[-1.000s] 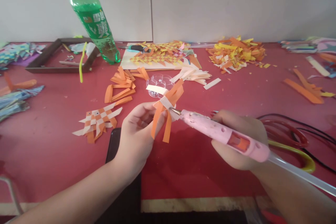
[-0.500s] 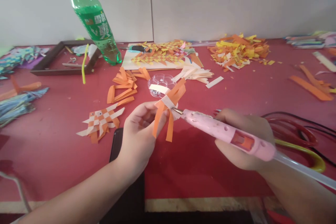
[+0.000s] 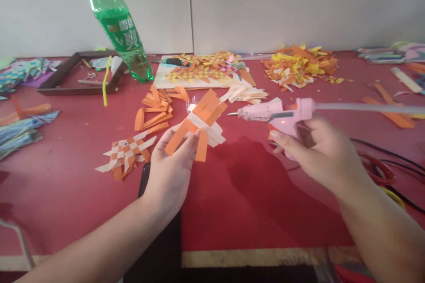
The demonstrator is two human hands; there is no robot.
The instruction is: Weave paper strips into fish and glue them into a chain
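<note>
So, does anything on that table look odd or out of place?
The yellow strip lies askew across the front edge of the dark frame; the green bottle appears to lean, though possibly just lens distortion.

Green bottle point(image 3: 121, 31) cut off at top; clear tray point(image 3: 195, 99) partly behind paper strips point(image 3: 208, 108).

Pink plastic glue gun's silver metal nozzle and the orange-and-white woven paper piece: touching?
Apart. The head view shows red tabletop between the silver nozzle and the woven paper piece.
</note>
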